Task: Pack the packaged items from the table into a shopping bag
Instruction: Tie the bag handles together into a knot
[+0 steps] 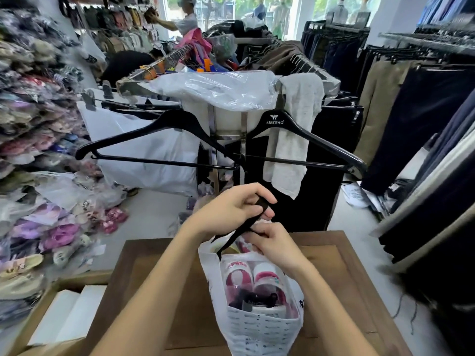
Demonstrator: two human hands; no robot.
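Note:
A white printed shopping bag (259, 330) stands on the brown wooden table (164, 291), its mouth wide. Inside lies a clear packet of pink and white slippers (253, 278), with a dark item below it. My left hand (231, 206) is closed around the bag's black strap handle (240, 231) and holds it up above the bag. My right hand (272, 242) grips the bag's far upper edge, next to the same strap.
Two black hangers (164, 140) hang on a metal rack straight ahead, with a grey cloth (293, 140) and plastic sheeting on it. Packaged slippers are piled at left (38, 124). Dark trousers hang at right. A cardboard box (64, 317) sits lower left. People stand far back.

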